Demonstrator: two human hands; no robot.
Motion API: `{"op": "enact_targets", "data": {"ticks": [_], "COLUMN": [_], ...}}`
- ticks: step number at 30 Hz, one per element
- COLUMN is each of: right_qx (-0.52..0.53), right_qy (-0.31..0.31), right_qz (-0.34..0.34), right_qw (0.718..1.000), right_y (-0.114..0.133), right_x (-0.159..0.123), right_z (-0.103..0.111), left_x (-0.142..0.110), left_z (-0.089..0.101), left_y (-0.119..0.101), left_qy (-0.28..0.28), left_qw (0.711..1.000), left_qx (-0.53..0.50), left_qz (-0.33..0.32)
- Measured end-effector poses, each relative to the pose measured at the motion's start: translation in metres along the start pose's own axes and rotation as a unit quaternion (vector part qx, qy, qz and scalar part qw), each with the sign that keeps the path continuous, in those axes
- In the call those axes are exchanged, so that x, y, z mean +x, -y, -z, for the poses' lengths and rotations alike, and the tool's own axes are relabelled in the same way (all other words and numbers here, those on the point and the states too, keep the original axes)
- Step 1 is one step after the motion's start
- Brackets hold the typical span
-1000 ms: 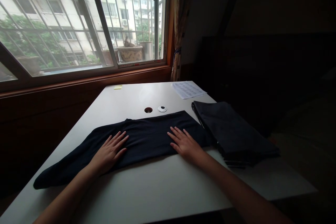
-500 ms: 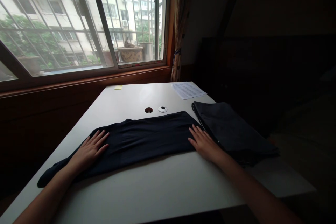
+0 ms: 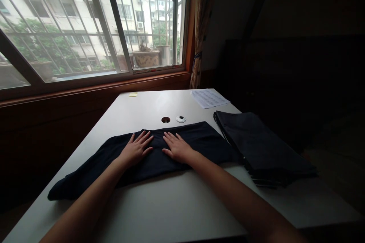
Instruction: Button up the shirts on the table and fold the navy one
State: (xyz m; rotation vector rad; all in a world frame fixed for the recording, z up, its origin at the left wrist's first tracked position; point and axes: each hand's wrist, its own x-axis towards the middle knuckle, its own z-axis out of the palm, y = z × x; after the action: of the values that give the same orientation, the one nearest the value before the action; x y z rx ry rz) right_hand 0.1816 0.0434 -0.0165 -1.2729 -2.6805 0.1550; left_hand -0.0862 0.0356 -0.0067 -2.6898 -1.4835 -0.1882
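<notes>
Head camera: a long, folded strip of dark navy cloth [image 3: 156,164] lies flat across the middle of a white, smooth-topped table [image 3: 176,209]. Its narrower left end rests near the left edge of the table; its right end reaches the near corner of a stack of dark grey fabric pieces [image 3: 261,140] set along the right edge. Whether the two overlap there cannot be told.

Hand state: the left hand [image 3: 136,150] and the right hand [image 3: 179,149] are both open, palms down, fingers spread, resting on the middle of the cloth. Neither grips anything.

Work status: the cloth is laid out lengthwise and, judged by its outline, largely flat. Shallow creases remain in its surface, and the far edge shows a small raised point near the left fingertips. The smoothing therefore appears well advanced but incomplete. The stack lies untouched by either hand.

Surroundings: a yellow paper note [image 3: 132,94] lies at the far left corner of the table, and printed white sheets [image 3: 210,98] at the far right corner. A round cable hole [image 3: 165,120] and a white disc-shaped cover [image 3: 180,119] lie between the cloth and the far edge.

Change from half a second earlier: the hands, then well apart toward opposite ends of the cloth, are now near each other.
</notes>
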Motion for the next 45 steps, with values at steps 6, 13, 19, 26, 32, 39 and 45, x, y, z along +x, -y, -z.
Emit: {"op": "enact_targets", "data": {"ticks": [6, 13, 19, 26, 32, 39, 45], "right_qx": [-0.024, -0.042, -0.045, -0.047, -0.051, -0.053, -0.051], "right_qy": [0.013, 0.011, 0.018, 0.014, 0.012, 0.009, 0.002], "right_qz": [-0.142, -0.284, -0.307, -0.310, -0.312, -0.314, -0.317], "right_qw": [0.990, 0.958, 0.950, 0.949, 0.949, 0.948, 0.947], "right_y": [-0.084, -0.174, -0.184, -0.189, -0.190, -0.190, -0.191], "right_x": [-0.012, -0.054, -0.051, -0.051, -0.051, -0.052, -0.051], "right_z": [0.007, 0.021, 0.019, 0.017, 0.015, 0.014, 0.012], "left_x": [-0.004, -0.025, -0.028, -0.043, -0.059, -0.086, -0.110], "left_z": [-0.011, -0.005, -0.005, -0.012, -0.012, 0.002, 0.046], "left_y": [0.064, 0.111, 0.124, 0.160, 0.187, 0.198, 0.164], "left_qy": [0.042, 0.072, 0.090, 0.102, 0.067, -0.001, -0.085], "left_qw": [0.998, 0.994, 0.988, 0.978, 0.981, 0.958, 0.908], "left_qx": [-0.035, -0.019, -0.013, -0.007, -0.012, -0.093, -0.148], "left_qz": [0.019, 0.085, 0.125, 0.183, 0.182, 0.270, 0.382]}}
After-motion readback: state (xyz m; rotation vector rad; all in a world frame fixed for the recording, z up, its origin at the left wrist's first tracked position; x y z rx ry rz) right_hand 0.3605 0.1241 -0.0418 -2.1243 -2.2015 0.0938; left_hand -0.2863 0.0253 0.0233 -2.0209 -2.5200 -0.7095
